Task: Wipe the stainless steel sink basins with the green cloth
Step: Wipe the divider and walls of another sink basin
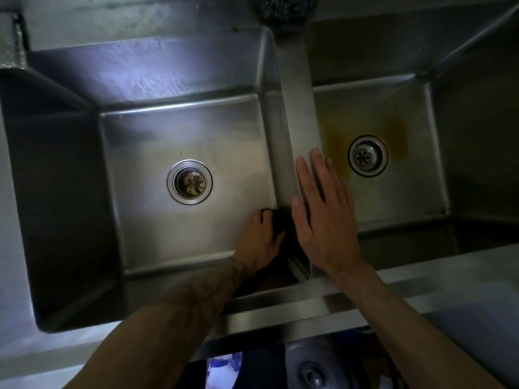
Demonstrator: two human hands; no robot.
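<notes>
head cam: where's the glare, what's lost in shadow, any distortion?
Head view: bluish glare on the left basin back wall and floor; right basin dim, yellow stain readable; the cloth in the left hand reads almost black; wide-angle lens bows the sink rim.

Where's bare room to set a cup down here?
Free: left basin floor around the left drain; right basin floor around the right drain, though stained. Crowded: left basin's near-right corner, where the left hand grips the cloth, and the divider under the right hand.
</notes>
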